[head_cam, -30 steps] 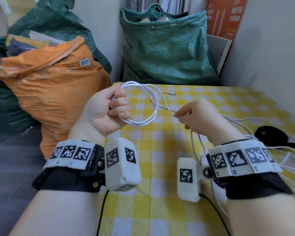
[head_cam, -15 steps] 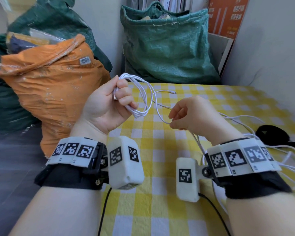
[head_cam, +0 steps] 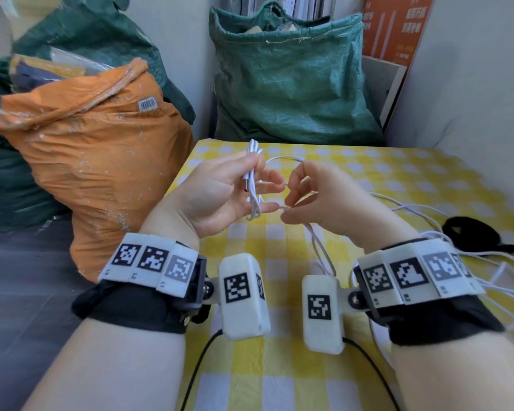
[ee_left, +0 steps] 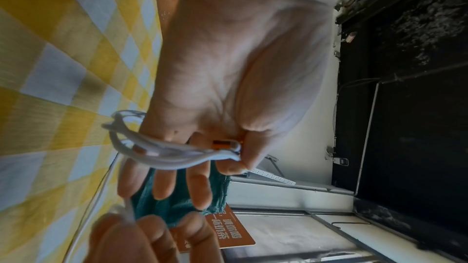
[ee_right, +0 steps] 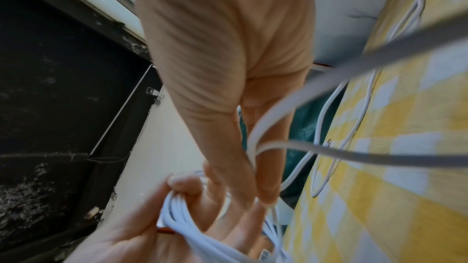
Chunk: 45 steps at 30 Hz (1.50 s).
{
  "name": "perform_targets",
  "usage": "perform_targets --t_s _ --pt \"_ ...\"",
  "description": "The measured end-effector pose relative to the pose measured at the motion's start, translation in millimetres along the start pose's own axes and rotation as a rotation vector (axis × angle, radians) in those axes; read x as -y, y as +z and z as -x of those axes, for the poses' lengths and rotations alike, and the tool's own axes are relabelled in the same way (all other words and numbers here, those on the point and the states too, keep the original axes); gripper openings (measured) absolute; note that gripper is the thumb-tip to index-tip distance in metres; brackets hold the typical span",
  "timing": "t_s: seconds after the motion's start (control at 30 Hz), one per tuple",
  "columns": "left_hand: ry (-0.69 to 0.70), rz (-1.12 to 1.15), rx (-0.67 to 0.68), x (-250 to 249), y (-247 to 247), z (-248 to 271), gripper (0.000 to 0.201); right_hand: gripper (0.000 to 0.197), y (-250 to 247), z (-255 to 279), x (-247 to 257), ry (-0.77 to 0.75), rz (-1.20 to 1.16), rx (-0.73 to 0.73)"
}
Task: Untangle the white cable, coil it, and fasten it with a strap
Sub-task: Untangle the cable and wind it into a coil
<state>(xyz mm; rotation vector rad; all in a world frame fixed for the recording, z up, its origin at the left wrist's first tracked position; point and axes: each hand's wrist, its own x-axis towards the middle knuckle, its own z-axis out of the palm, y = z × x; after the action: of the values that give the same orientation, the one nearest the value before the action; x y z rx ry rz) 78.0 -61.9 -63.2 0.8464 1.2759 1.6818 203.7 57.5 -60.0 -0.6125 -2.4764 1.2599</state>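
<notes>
My left hand (head_cam: pixel 261 177) holds a small coil of the white cable (head_cam: pixel 253 149) above the table; the thumb pinches the loops against the fingers, and the coil stands edge-on. The left wrist view shows the bundled loops (ee_left: pixel 164 151) across the fingers, with a connector tucked under the thumb. My right hand (head_cam: pixel 288 200) is close beside it and pinches the free strand between thumb and fingertips. From there the strand drops past my right wrist to loose cable (head_cam: pixel 413 209) on the cloth. A black strap (head_cam: pixel 472 235) lies at the right.
The table wears a yellow and white checked cloth (head_cam: pixel 368 167). An orange sack (head_cam: pixel 101 161) stands against its left edge, a green sack (head_cam: pixel 291 84) behind its far edge, and a pale wall on the right. More loose white cable (head_cam: pixel 505 292) lies by my right wrist.
My right hand has moved left until it nearly touches the left hand, bringing the strand with it. The left hand has turned, so the coil now stands narrow and upright.
</notes>
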Motion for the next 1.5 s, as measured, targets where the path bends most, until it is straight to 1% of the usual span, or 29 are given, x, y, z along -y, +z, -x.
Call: perform_targets --t_s 0.07,0.17,0.27,0.33,0.4,0.5,0.57,0.67,0.77,0.87,1.0,1.07,1.13,1.23,1.3,1.4,1.5 --pt "-0.002 -0.029 -0.012 1.4 2.3 -0.8 0.029 0.041 -1.2 1.1 0.4 -0.005 -0.078 0.009" --pt "-0.004 -0.044 -0.022 3.5 7.2 -1.0 0.026 0.045 -2.2 2.8 2.4 -0.033 -0.150 0.064" --pt "0.032 -0.089 -0.108 5.7 6.4 -3.9 0.025 0.043 -2.6 3.1 3.8 -0.057 -0.172 0.079" --pt "0.061 -0.082 -0.157 6.9 3.7 -6.2 0.026 0.039 -2.8 2.0 3.6 -0.065 -0.118 0.029" --pt "0.084 -0.089 -0.197 6.2 1.9 -6.9 0.027 0.030 -3.2 0.9 3.6 -0.049 0.007 -0.020" --pt "0.113 -0.065 -0.223 4.0 1.5 -6.8 0.025 0.012 -2.9 -0.9 1.9 0.001 0.156 -0.004" --pt "0.126 -0.047 -0.249 3.6 1.9 -7.6 0.023 0.011 -2.5 -2.0 0.5 0.024 0.210 -0.009" --pt "0.136 -0.061 -0.289 3.4 1.8 -9.0 0.018 0.011 -3.2 -3.1 -1.2 0.042 0.183 -0.061" --pt "0.136 -0.062 -0.288 2.2 0.2 -8.8 0.016 0.014 -3.7 -3.0 -2.0 0.057 0.099 -0.121" --pt "0.129 -0.072 -0.259 1.6 -0.3 -8.8 0.018 0.022 -2.6 -3.0 -2.0 0.070 0.036 -0.170" --pt "0.104 -0.109 -0.239 2.1 0.2 -8.3 0.020 0.013 -4.7 -4.2 -3.7 0.094 0.049 -0.271" --pt "0.091 -0.133 -0.236 2.3 0.9 -6.8 0.023 0.016 -6.1 -4.4 -4.7 0.072 0.081 -0.329" --pt "0.076 -0.135 -0.242 2.3 2.2 -5.3 0.026 0.020 -6.8 -5.2 -5.2 0.048 0.016 -0.355" --pt "0.046 -0.148 -0.266 2.1 2.8 -4.5 0.025 0.025 -6.3 -5.0 -3.4 0.027 -0.200 -0.305" --pt "0.040 -0.163 -0.271 1.9 2.7 -4.1 0.021 0.026 -5.1 -4.3 -1.1 -0.012 -0.285 -0.260" --pt "0.030 -0.220 -0.273 1.4 2.9 -3.1 0.021 0.024 -3.9 -2.1 3.0 -0.059 -0.340 -0.218" --pt "0.031 -0.333 -0.273 1.4 3.1 -2.8 0.022 0.021 -3.0 -1.8 4.0 -0.066 -0.299 -0.190"
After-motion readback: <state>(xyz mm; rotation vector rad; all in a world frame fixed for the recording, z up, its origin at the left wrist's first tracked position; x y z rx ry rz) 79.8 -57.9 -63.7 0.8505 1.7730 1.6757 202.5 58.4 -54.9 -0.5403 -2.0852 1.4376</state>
